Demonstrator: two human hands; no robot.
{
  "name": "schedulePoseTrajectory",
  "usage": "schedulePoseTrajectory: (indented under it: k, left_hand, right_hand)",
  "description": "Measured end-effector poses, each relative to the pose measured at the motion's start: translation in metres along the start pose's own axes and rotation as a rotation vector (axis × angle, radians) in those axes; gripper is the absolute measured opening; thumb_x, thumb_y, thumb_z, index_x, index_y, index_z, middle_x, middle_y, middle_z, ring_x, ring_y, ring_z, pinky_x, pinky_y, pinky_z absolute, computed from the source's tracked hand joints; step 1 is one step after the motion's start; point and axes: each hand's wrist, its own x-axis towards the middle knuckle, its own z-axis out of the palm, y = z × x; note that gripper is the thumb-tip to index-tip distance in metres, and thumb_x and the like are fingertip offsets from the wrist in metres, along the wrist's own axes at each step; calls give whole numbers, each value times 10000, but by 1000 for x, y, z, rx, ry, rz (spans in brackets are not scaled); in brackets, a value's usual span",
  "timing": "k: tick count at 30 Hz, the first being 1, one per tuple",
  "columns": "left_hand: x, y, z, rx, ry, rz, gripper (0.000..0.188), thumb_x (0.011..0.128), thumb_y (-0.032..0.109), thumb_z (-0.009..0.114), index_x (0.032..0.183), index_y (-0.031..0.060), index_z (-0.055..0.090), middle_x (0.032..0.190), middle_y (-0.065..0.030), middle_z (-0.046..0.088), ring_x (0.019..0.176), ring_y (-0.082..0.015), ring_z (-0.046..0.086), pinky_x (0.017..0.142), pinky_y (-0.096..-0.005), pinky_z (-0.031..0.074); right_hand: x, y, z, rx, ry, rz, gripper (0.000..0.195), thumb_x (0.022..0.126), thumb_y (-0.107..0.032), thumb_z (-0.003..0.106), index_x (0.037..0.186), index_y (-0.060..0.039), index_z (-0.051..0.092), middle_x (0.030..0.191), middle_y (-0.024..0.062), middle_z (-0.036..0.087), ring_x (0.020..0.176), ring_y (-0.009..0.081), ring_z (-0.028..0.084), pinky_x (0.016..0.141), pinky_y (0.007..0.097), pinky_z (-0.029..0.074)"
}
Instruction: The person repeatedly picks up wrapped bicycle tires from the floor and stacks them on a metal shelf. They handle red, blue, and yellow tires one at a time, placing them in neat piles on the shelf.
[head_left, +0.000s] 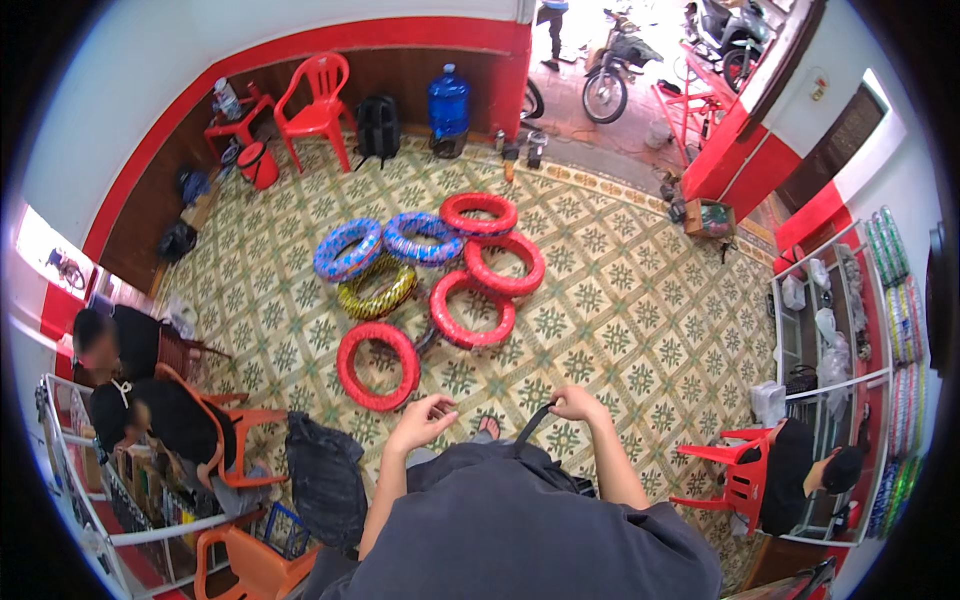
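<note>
My right hand (579, 405) grips the end of a black strap (536, 425) that runs down to my waist. At the left, my left hand (426, 421) is raised with its fingers curled apart and nothing in it. Beyond my hands, wrapped tires lie on the patterned tile floor: several red ones, the nearest a red-wrapped tire (377, 367), two blue ones, including a blue-wrapped tire (348, 250), and a yellow-and-black wrapped tire (377, 288). Some overlap at their edges. A black bag (325, 480) lies to the left of my left arm.
People sit at the left by an orange chair (255, 442); another sits on a red chair (742, 484) at the right, before glass shelves (834, 386). Along the far wall stand a red plastic chair (319, 105), a backpack (377, 127) and a blue water jug (448, 101). Motorbikes stand outside the doorway.
</note>
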Motion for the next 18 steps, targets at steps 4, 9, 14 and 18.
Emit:
schedulePoseTrajectory:
  k: [4,9,14,18]
  left_hand:
    - [52,22,18,49,-131,26,322,919,240,750,1155,31,683,930,-68,718,811,-153,681,763,-319,558]
    - [110,29,23,61,-217,81,331,920,262,754,1162,46,685,943,-73,724,812,-151,687,763,-322,562]
    - [188,36,31,36,-298,151,338,907,257,765,1146,38,672,903,-55,714,779,-133,668,729,-315,558]
    - [274,45,42,-42,-447,189,316,926,232,745,1148,21,665,879,-56,705,741,-111,668,671,-301,554]
  right_hand:
    - [-9,17,-27,30,86,94,339,807,-386,802,997,-107,768,1007,176,730,1024,350,677,906,440,533]
    - [0,20,-37,107,17,181,318,840,-317,756,1050,-77,763,971,173,749,941,320,717,883,416,553]
    - [5,71,-24,147,56,260,327,845,-281,706,1097,-80,761,1016,192,734,991,367,686,878,445,545]
    - [-7,120,-36,173,148,378,381,811,-296,698,1082,-33,746,1002,212,746,971,369,708,872,417,562]
